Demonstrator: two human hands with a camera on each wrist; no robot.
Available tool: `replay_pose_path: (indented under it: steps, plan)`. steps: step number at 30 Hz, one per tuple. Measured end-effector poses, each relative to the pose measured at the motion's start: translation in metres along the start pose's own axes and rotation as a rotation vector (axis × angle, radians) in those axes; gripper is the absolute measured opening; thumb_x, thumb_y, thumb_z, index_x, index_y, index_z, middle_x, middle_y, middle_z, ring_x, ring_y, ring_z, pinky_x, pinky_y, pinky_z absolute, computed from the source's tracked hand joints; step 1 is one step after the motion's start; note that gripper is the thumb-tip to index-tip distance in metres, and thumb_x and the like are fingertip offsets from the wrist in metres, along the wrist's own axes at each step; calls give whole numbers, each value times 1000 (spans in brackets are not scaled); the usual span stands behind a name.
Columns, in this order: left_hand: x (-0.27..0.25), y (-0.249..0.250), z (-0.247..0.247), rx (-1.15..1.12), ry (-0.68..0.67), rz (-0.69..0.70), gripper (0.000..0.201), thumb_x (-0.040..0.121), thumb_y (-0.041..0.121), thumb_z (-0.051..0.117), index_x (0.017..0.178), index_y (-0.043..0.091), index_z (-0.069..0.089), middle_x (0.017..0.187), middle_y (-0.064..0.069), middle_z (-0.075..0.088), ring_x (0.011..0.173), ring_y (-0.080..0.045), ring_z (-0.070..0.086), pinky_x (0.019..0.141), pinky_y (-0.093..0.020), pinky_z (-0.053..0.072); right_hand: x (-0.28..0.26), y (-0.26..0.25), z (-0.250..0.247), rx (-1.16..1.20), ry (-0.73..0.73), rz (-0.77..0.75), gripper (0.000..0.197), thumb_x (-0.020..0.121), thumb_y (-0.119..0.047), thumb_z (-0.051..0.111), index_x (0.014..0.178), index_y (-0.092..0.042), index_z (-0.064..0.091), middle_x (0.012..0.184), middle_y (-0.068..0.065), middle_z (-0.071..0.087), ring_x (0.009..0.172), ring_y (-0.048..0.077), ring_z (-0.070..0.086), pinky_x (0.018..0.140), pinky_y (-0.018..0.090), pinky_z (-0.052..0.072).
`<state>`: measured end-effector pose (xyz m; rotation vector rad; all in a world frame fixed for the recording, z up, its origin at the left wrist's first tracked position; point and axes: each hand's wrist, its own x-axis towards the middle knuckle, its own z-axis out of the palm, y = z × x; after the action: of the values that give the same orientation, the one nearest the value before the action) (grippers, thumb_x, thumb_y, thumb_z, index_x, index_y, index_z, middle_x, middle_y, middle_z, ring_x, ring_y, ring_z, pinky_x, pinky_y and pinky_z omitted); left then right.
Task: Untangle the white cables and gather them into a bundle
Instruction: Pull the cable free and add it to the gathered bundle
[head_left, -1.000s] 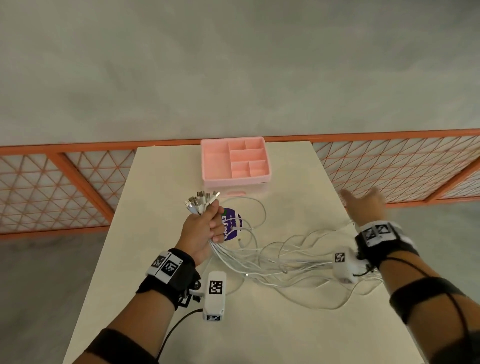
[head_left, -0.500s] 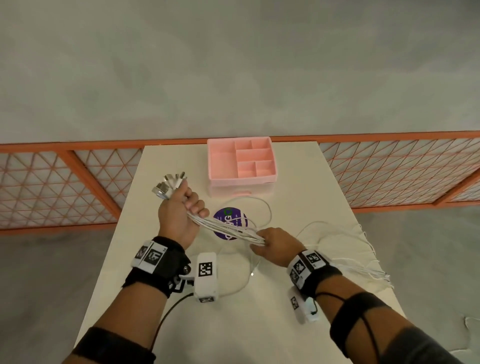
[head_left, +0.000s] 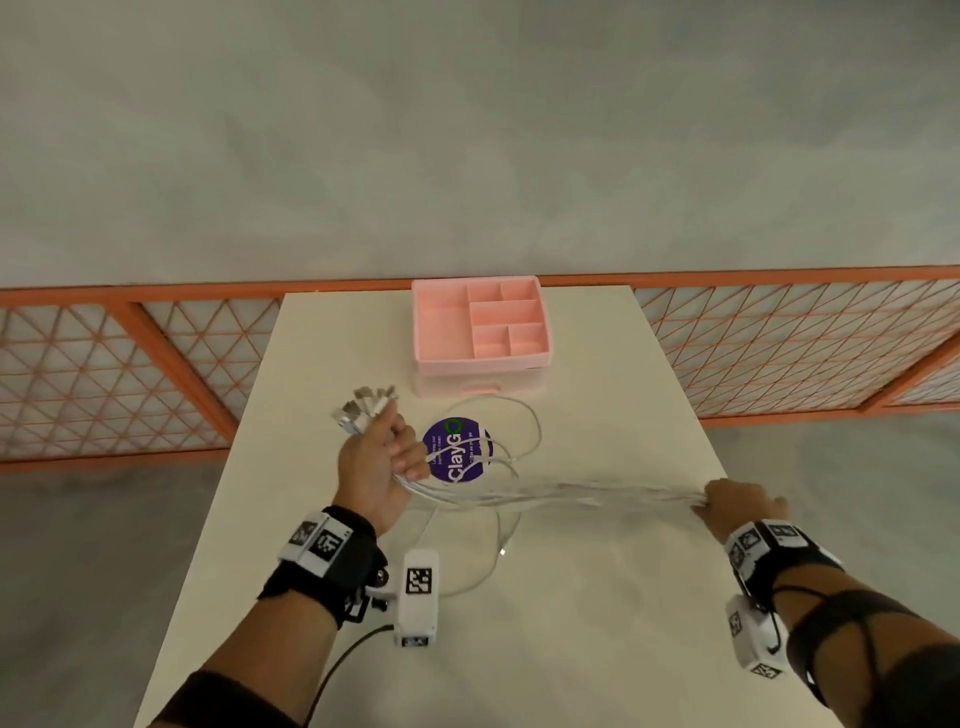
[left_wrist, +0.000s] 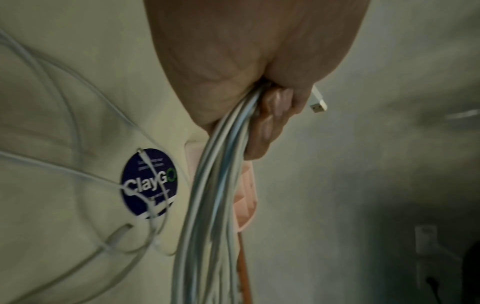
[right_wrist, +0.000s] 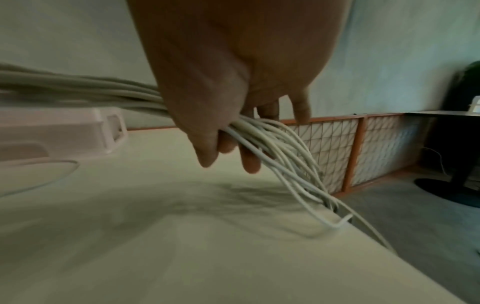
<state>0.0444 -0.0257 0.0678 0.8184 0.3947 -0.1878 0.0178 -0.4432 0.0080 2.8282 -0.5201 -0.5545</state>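
Note:
Several white cables (head_left: 561, 493) stretch as one taut bunch above the white table (head_left: 597, 649) between my two hands. My left hand (head_left: 374, 467) grips them near their plug ends (head_left: 363, 408), which stick up out of the fist; the left wrist view shows the cables (left_wrist: 215, 185) running out under the curled fingers (left_wrist: 270, 121). At the table's right edge my right hand (head_left: 737, 506) holds the bunch, thumb and fingers curled round it (right_wrist: 228, 127), and the free ends (right_wrist: 298, 174) trail off over the edge. A few loose cables (head_left: 511, 447) still lie looped on the table.
A pink compartment tray (head_left: 480, 325) stands at the far middle of the table. A round purple sticker (head_left: 456, 449) lies on the table just right of my left hand. Orange mesh fencing (head_left: 779, 343) runs behind the table on both sides.
My right hand has slid along the bunch from beside the left hand out to the table's right edge, drawing the cables straight. The left hand has kept its grip.

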Motion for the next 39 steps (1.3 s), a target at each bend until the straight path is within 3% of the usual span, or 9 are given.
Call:
replay_pose_path:
  steps: [6,9,14,19,23,27,32,36,39]
  plan:
    - [-13,-38,-1,353,-5,-54,34,101,23,57,68,18,47,55,2,30,45,-12,27,46,-23,29,-7,-32,15,12,-374,-140,76,62,-41,84,130,-24,54,129,2,54,123,27,52,103,38,45]
    - [-14,-45,5,456,1,-48,39,101,21,56,65,17,43,56,-1,32,47,-14,30,48,-27,33,-20,-76,-30,234,-371,-338,74,78,-34,78,143,-20,44,148,2,45,133,21,47,107,27,37]
    - [-18,-42,17,448,-35,-36,30,102,19,55,72,14,52,54,-1,35,47,-15,33,49,-29,36,-68,-170,-96,1170,-206,-680,39,93,-38,64,128,-22,57,119,-2,66,105,11,63,86,23,46]
    - [-26,-35,28,485,-156,-60,16,105,15,47,92,8,54,55,-3,39,47,-15,37,50,-31,42,-98,-221,-125,1417,-272,-744,40,97,-49,53,132,-30,51,92,1,69,66,16,67,62,26,54]
    - [-30,-26,27,524,-241,-94,15,102,7,50,88,6,49,56,-5,43,47,-16,43,56,-34,51,-93,-229,-142,1315,-161,-755,32,103,-38,43,118,-22,67,104,-7,70,95,9,66,86,21,49]
    - [-25,-23,24,603,-211,-104,18,96,-12,41,90,4,48,55,-6,44,46,-16,46,55,-34,53,-100,-230,-150,1051,-68,-880,30,104,-23,40,109,-12,67,104,1,67,90,10,61,80,19,46]
    - [-28,-21,21,676,-197,-125,25,94,-17,40,85,1,56,53,-6,48,46,-15,48,53,-31,50,-109,-228,-158,754,-50,-979,53,102,-47,39,90,-2,63,90,13,65,82,23,62,79,36,48]
    - [-29,-24,22,713,-193,-77,21,97,-11,42,103,1,58,53,-2,51,46,-12,47,50,-30,46,-108,-231,-154,560,-104,-1008,55,102,-51,34,142,-15,46,143,9,50,129,23,49,107,33,35]
    - [-26,-25,21,729,-168,-45,23,94,-13,43,109,-5,58,51,-3,48,44,-12,46,48,-29,45,-105,-232,-147,724,-142,-1001,44,105,-41,35,148,-32,39,142,0,54,129,15,48,105,24,33]
